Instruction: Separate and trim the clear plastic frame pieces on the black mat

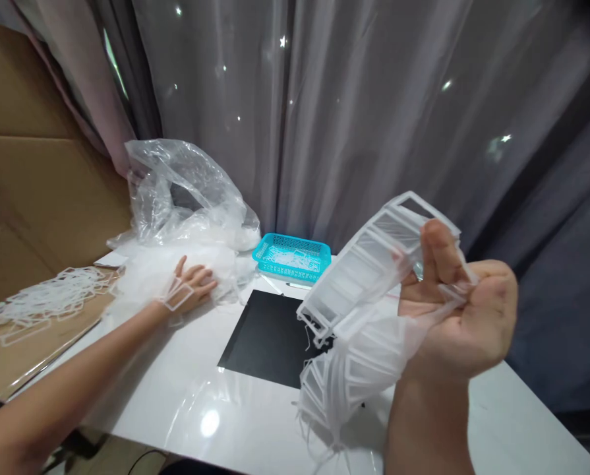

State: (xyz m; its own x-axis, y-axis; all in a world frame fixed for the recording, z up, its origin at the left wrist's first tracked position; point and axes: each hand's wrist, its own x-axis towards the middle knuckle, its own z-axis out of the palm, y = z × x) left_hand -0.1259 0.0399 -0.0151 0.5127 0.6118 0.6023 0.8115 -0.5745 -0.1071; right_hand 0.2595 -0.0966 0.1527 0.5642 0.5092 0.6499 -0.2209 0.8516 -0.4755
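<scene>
My right hand (465, 310) is raised over the right side of the table, its fingers closed on a bunch of sheer white pouches with rectangular frames (368, 264). Part of the bunch hangs down toward the table, with loose strings at its lower end. On the left, my left hand (193, 287) lies with fingers spread on a heap of sheer white material (151, 264). A small white rectangular frame (178, 295) lies across the back of that hand near the wrist. Whether the fingers touch single pieces within the heap cannot be made out.
Behind the heap stands a clear plastic bag (186, 185). A turquoise basket (292, 270) holds white pieces near the curtain (324, 119). A black mat (260, 336) lies on the white table (245, 415). Loose white frames (52, 297) are piled on cardboard (32, 204) at left.
</scene>
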